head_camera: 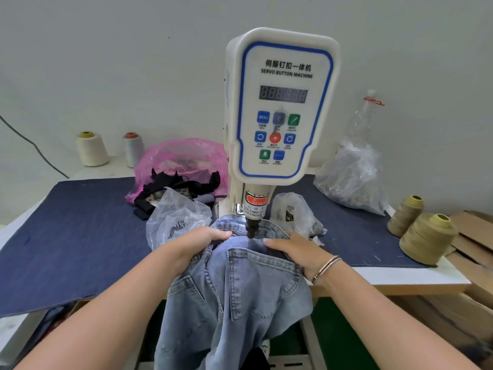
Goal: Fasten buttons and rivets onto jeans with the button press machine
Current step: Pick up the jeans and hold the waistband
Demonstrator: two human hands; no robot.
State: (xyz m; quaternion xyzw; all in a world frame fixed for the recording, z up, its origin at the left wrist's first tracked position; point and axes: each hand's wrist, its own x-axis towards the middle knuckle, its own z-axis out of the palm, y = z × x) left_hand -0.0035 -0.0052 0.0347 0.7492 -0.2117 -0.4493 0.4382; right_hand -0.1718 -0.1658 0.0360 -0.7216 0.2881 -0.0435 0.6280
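The jeans [240, 284] lie draped over the front edge of the table [416, 276], waistband end pushed up under the press head of the button machine [280, 108], the rest of the garment hanging down off the edge toward the floor. A back pocket faces up in the middle of the cloth. The black punch tip [250, 231] stands directly above the denim near the waistband — whether it touches the cloth cannot be told from this view. Both hands flank that point. The left hand [202, 241] grips a bunched fold of denim just left of the punch, fingers curled over the cloth; the right hand [290, 249] lies on the denim just right of the punch, fingers fairly straight and pressing down, a thin bracelet at the wrist. In my judgement this hold serves to draw the fabric taut and flat over the lower die so the fastener seats square, while keeping fingertips to either side of the strike line; the warning label on the ram says as much. Fingertips are nonetheless near the punch — a hazard if the press fires before they withdraw. Outward, clear plastic bags [176, 217] of small metal parts sit just behind each hand, within easy reach for reloading. Thread cones [424, 239] stand at the right edge.
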